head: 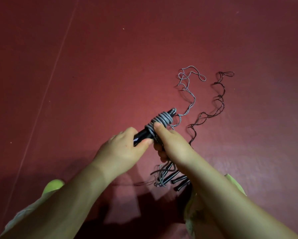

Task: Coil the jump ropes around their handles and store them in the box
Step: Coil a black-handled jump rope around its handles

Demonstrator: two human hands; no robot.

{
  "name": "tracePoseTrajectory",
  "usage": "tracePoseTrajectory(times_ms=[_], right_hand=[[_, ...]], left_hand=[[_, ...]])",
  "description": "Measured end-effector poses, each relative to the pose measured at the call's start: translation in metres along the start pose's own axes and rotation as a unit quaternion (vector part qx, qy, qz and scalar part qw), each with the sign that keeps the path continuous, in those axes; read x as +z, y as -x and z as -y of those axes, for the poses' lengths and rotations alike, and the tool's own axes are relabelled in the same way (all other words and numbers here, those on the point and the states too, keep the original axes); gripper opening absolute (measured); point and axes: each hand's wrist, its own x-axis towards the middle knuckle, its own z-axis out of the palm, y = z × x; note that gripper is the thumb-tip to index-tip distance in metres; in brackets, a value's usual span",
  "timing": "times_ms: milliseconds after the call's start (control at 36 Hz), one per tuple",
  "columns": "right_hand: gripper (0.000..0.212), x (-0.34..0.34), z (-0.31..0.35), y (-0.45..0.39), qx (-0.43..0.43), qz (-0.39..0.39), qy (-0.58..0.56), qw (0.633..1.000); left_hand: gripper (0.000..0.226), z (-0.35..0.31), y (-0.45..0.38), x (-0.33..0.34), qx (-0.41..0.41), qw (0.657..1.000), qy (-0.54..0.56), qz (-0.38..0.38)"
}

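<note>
The left hand (122, 149) grips the black handles (143, 135), half-wrapped in grey jump rope (159, 121). The right hand (169, 140) pinches the coil, thumb on top. Beyond the handles, probably a dark second rope (219, 100) trails across the red floor (110, 66).

Two hands winding a grey jump rope onto black handles above a dark red floor.

The left hand (125, 149) grips the near end of the black handles (143, 135); the right hand (172, 144) pinches the grey rope (159, 121) against its coils, thumb on top. From the coils the grey rope's loose length snakes toward 1 o'clock across the floor (110, 57). A dark rope (219, 104) lies just beside it at 2 o'clock. More black handles (176, 178) lie below the right hand at 5 o'clock.
</note>
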Motion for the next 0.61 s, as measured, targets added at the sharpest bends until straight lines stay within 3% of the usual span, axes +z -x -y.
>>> tracePoseTrajectory(times_ms=[56, 83, 111, 194, 250, 306, 361, 389, 528, 611], right_hand=[[0.037, -0.001, 0.0, 0.0, -0.025, -0.011, -0.027, 0.999], [0.032, -0.002, 0.001, 0.0, -0.032, -0.013, -0.054, 0.998], [0.029, -0.004, 0.003, 0.001, -0.037, -0.012, -0.09, 0.995], [0.026, -0.008, 0.006, 0.002, -0.051, -0.004, -0.176, 0.983], [0.033, -0.009, 0.006, 0.002, -0.063, 0.025, -0.201, 0.977], [0.04, -0.009, 0.005, 0.001, -0.068, 0.054, -0.188, 0.978], [0.049, -0.01, 0.004, -0.002, -0.069, 0.081, -0.147, 0.983], [0.055, -0.011, 0.003, -0.003, -0.072, 0.09, -0.121, 0.986], [0.063, -0.015, 0.001, 0.0, -0.059, 0.064, 0.011, 0.996], [0.067, -0.016, 0.003, 0.001, -0.03, 0.022, 0.069, 0.997]], left_hand=[[0.047, 0.0, -0.003, -0.005, -0.027, 0.986, 0.142, 0.079], [0.048, -0.002, -0.002, -0.007, -0.046, 0.962, 0.234, 0.136], [0.054, -0.004, 0.0, -0.01, -0.078, 0.917, 0.33, 0.21], [0.075, -0.01, 0.01, -0.013, -0.137, 0.724, 0.55, 0.392], [0.083, -0.014, 0.014, -0.013, -0.142, 0.658, 0.614, 0.412], [0.073, -0.018, 0.015, -0.013, -0.148, 0.636, 0.645, 0.397], [0.062, -0.02, 0.013, -0.014, -0.158, 0.637, 0.652, 0.379], [0.06, -0.019, 0.011, -0.014, -0.165, 0.653, 0.641, 0.368], [0.066, -0.011, 0.005, -0.005, -0.154, 0.819, 0.497, 0.242], [0.065, -0.012, 0.003, 0.0, -0.141, 0.886, 0.414, 0.154]])
